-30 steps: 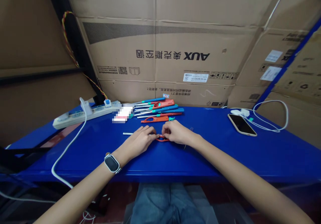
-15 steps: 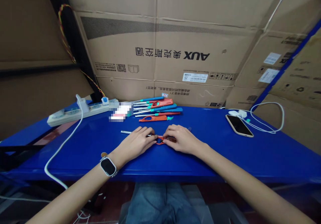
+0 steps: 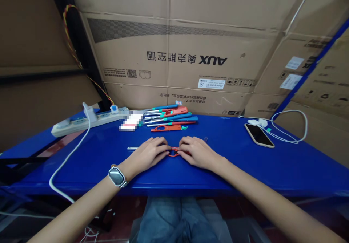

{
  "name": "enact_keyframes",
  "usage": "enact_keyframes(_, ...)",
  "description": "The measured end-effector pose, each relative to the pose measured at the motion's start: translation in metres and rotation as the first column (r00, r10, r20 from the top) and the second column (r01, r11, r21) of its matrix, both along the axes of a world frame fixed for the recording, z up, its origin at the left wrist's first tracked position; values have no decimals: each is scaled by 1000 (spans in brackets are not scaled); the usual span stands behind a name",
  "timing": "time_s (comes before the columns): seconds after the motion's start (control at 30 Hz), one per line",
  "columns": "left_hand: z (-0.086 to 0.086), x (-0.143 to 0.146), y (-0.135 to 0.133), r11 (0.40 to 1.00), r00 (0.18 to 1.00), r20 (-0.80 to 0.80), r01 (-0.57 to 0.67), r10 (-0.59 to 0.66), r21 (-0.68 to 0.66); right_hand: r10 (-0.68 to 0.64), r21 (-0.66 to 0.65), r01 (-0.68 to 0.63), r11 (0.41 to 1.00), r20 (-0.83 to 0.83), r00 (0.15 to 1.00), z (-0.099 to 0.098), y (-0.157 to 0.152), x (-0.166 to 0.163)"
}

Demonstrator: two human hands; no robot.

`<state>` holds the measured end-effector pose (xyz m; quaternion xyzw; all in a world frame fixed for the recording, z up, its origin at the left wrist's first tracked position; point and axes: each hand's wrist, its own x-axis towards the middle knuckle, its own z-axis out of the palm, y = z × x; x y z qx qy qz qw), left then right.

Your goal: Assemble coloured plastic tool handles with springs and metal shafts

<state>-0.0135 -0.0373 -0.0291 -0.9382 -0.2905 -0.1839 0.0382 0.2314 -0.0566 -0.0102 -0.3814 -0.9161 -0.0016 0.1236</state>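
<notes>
Low over the blue table [image 3: 231, 156], an orange long-nosed lighter [image 3: 173, 155] lies crosswise between my two hands. My left hand [image 3: 152, 153] is closed around its front part, and the metal tube pokes out to the left. My right hand [image 3: 198, 154] pinches the handle behind the trigger loop; the palm hides most of that handle. A small clear piece [image 3: 205, 140] shows just past the right knuckles. Beyond the hands lie several blue and red lighters [image 3: 185, 117] in a pile. Nearest of these is an orange lighter casing [image 3: 171, 128] with a green part at its right end.
A white power strip [image 3: 105, 117] with plugs and a cable [image 3: 65, 159] is at the left. On the right are a phone [image 3: 259, 135] and a coiled white cord [image 3: 305, 126]. Cardboard [image 3: 191, 32] walls the back. A pixelated patch covers something left of the pile.
The lighter's metal tube has shifted slightly left and lies more level. My left wrist has turned a little; both hands keep their hold.
</notes>
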Motion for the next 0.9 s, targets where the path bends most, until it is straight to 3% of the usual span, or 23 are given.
enact_keyframes(0.2,-2,1,0,997,999,45,-8,12,-81,-38,-5,38,999,-14,999,-5,-1,-1)
enact_keyframes(0.5,0,4,-4,999,999,7,-43,43,-33,-24,55,24,998,2,1000,3,2,-3)
enact_keyframes(0.67,1,3,-3,990,995,44,-84,90,-112,-24,-26,24,999,15,1000,3,12,-8)
enact_keyframes(0.9,-1,1,-1,979,989,104,-86,107,-187,-58,-157,17,987,-264,963,-4,21,-7)
